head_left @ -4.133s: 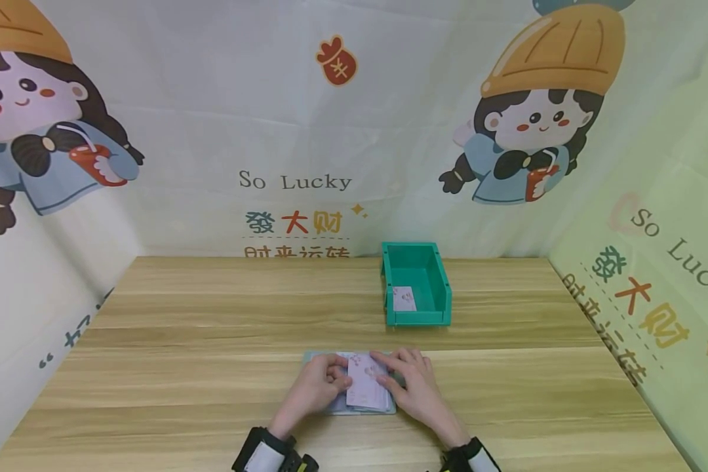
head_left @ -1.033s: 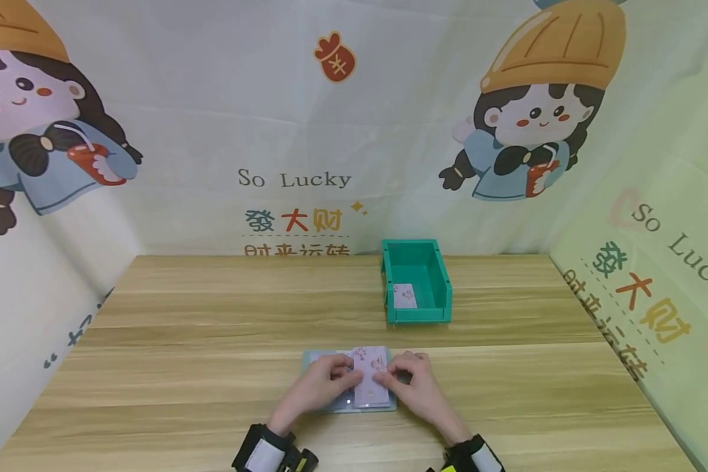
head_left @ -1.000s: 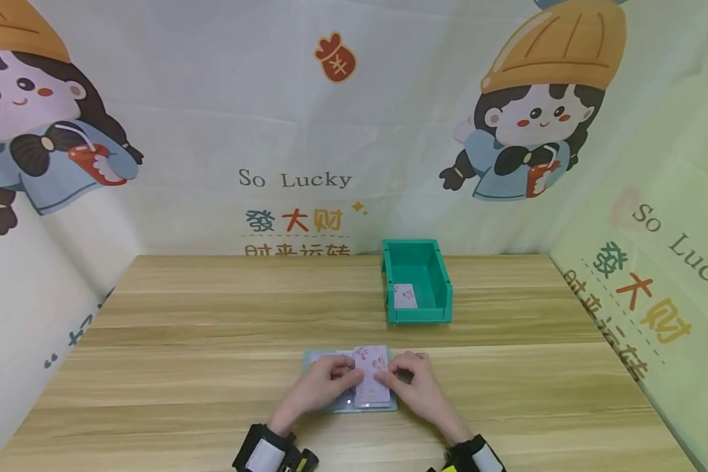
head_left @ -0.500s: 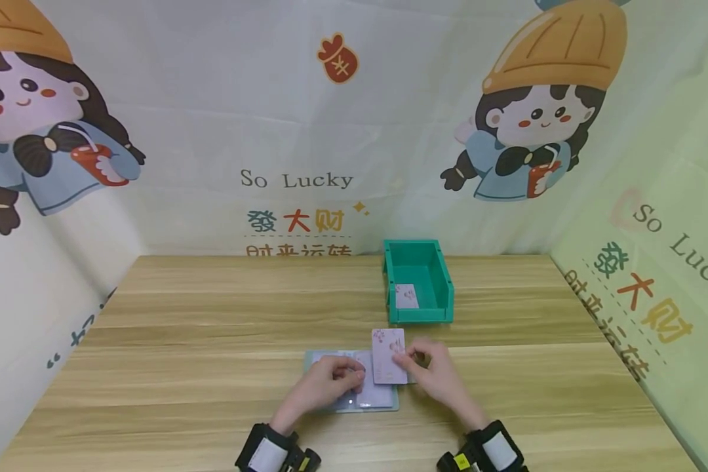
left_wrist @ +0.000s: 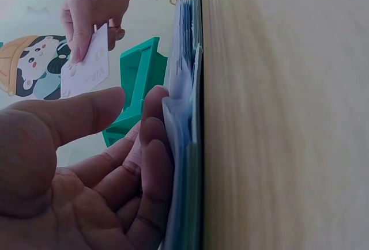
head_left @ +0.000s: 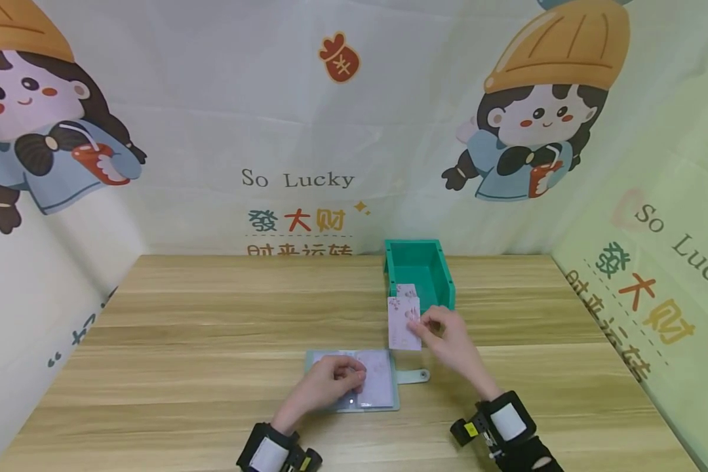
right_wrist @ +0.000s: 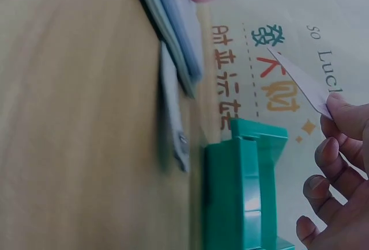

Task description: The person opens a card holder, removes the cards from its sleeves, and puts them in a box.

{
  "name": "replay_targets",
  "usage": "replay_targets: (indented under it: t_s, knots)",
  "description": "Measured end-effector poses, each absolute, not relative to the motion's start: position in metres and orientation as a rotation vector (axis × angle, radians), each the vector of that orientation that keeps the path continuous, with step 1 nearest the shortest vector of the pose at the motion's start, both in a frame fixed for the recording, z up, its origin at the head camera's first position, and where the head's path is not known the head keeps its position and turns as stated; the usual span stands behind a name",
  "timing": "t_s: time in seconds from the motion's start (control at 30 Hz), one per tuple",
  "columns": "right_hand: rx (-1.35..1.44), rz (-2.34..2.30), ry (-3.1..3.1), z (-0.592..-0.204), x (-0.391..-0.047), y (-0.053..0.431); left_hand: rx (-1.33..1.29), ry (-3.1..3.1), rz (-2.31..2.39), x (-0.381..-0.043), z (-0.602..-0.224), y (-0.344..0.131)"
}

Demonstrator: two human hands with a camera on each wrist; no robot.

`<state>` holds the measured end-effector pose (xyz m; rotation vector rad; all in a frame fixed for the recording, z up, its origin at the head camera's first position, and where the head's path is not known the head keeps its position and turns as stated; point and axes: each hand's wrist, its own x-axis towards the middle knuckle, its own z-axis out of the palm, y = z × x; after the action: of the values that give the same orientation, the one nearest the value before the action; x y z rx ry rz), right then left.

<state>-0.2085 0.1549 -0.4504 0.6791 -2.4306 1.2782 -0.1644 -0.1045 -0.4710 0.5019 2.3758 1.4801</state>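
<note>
Between the thumb and fingers of my right hand (head_left: 451,337) is a pale pink printed card (head_left: 402,324), held up in front of the green bin (head_left: 421,269). Behind it, another pink card (head_left: 406,289) lies inside that bin, partly hidden. My left hand (head_left: 330,383) rests on an opened light-blue card holder (head_left: 396,396) with clear sleeves; its fingers are loosely bent, and the left wrist view shows a gap between thumb and fingers. The holder's snap strap (head_left: 413,375) sticks out to the right.
The wooden table (head_left: 212,314) carries the bin near its back edge and the card holder nearer the front. A printed cloth backdrop (head_left: 295,118) rises behind the table and along both sides.
The right hand has drawn the card off the holder's right page and carried it forward and right to the bin's front, uncovering the strap. My left hand has stayed on the holder.
</note>
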Motion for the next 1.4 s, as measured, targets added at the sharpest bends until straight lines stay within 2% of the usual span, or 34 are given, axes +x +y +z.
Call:
replay_targets:
  t_s: [0.5,1.07,1.4]
  knots:
    - [0.407,1.098,-2.649,-0.415,-0.257,0.168,0.48,2.381,1.48,-0.164,-0.469,-0.104]
    - [0.344,0.737,-2.941,-0.404,-0.285,0.158,0.467,2.353,1.503,-0.161,-0.469,-0.106]
    - [0.263,0.465,-3.094,-0.41,-0.299,0.144,0.469,2.36,1.499,-0.162,-0.469,-0.106]
